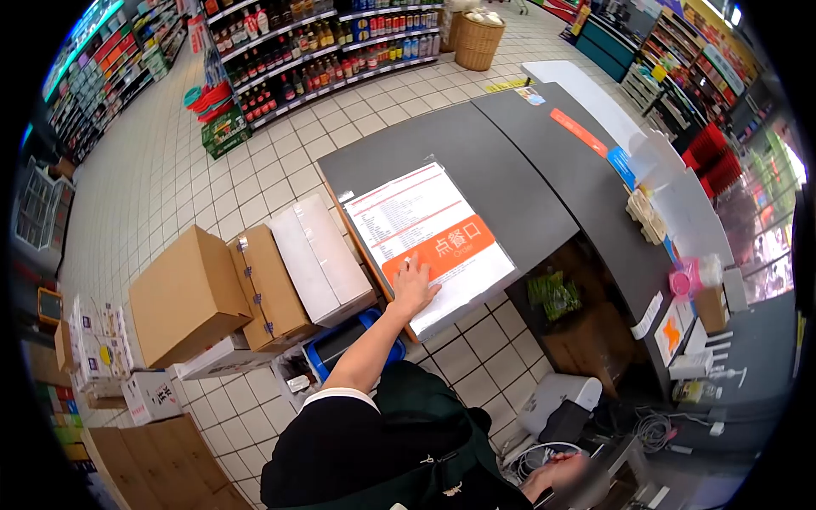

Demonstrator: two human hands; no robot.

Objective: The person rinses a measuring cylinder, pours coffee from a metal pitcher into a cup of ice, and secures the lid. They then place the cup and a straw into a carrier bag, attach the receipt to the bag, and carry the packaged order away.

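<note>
My left hand (414, 286) lies flat on a printed menu sheet (408, 204), its fingers spread over the orange band marked "Order". The sheet is white with rows of small text and a clear glossy cover. It rests on the end of the dark grey counter (527, 183). Low at the right, my right hand (551, 478) is partly smeared beside a blurred grey shape. Its fingers do not show well enough to tell whether it grips anything.
Cardboard boxes (191, 293) and a white carton (321, 255) stand left of the counter. A blue-rimmed bin (374, 327) is below my left forearm. Cables (653, 432) and a white device (557, 404) lie at right. Bottle shelves (314, 81) stand beyond.
</note>
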